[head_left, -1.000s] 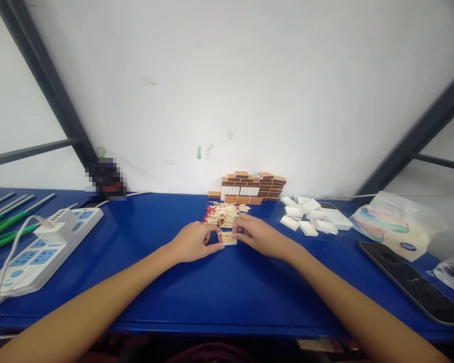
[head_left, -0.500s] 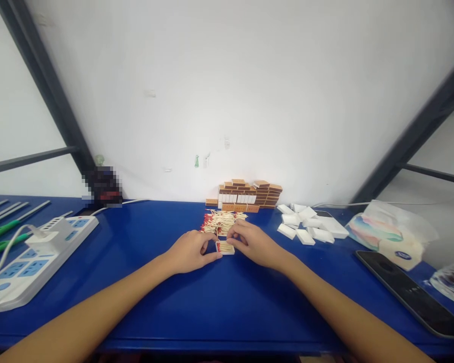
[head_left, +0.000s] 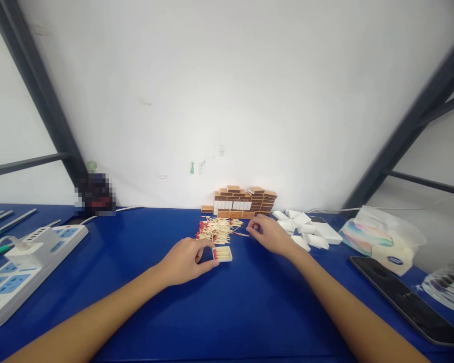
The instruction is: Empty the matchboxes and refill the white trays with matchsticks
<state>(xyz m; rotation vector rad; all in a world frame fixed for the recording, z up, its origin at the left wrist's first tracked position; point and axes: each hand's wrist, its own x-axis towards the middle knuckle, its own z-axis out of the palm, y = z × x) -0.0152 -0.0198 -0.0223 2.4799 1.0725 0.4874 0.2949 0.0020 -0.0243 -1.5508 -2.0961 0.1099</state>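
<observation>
A small white matchbox tray [head_left: 223, 253] filled with red-tipped matches lies on the blue table [head_left: 230, 307]. My left hand [head_left: 185, 259] grips the tray's left end with curled fingers. My right hand [head_left: 270, 235] is off to the right of the loose pile of matches [head_left: 216, 229], fingers pinched near a single match lying beside the pile; I cannot make out whether it holds it. Behind the pile, brown matchbox sleeves [head_left: 245, 200] are stacked against the wall.
Several white empty trays [head_left: 310, 232] lie right of my right hand. Further right are a tissue pack [head_left: 378, 237] and a dark phone [head_left: 408, 297]. A white power strip [head_left: 22, 262] with a plugged cable and green-handled tools [head_left: 0, 229] sit at the left.
My right hand has left the tray and moved back and right, towards the match pile's edge. My left hand stays on the tray. The camera has tilted slightly.
</observation>
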